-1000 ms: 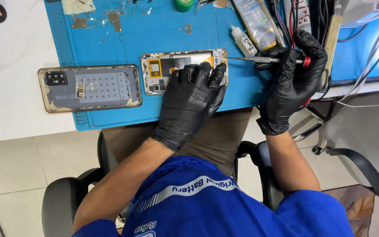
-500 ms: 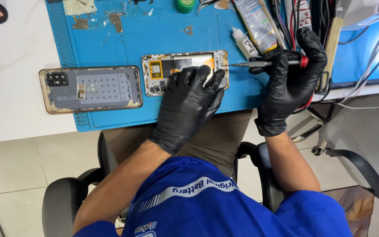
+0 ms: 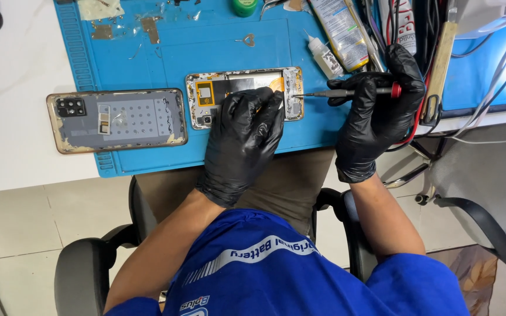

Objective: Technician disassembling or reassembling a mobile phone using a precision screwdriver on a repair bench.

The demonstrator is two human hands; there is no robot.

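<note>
Lying opened on the blue mat (image 3: 147, 64), near its front edge, the phone (image 3: 244, 96) is kept flat so that its inner parts face upward and can be reached. The left hand (image 3: 244, 137), gloved in black, is spread wide and pressed down over the phone's middle, apparently so that the body is pinned to the mat and cannot slide. The right hand (image 3: 379, 108), also gloved, is closed round a thin screwdriver (image 3: 346, 92), which is held almost level with its tip brought to the phone's right end; a low, pen-like grip of this kind is judged to give fine control over a small screw. The back cover (image 3: 117, 120) has been laid inner side up at the mat's left edge, half on the mat, well apart from the phone. A small glue bottle (image 3: 325, 55) and a tube (image 3: 341, 32) are kept at the mat's far right corner, near the right hand
</note>
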